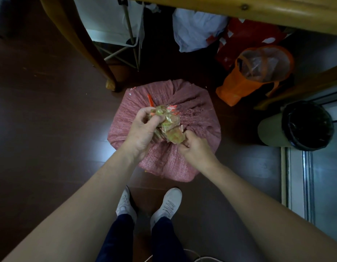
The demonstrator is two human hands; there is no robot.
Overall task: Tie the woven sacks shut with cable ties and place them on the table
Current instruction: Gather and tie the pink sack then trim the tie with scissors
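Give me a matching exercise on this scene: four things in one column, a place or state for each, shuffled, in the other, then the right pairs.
Things:
1. sack
2. bin
3. orange bag
4. cable tie

Place or state:
A. lined in black, at the far right
B. pokes out just past the left hand
C. neck gripped by the left hand and the right hand
D. slumped with its mouth open, up and right of the sack in the picture

Pairs: 1-C, 2-A, 3-D, 4-B
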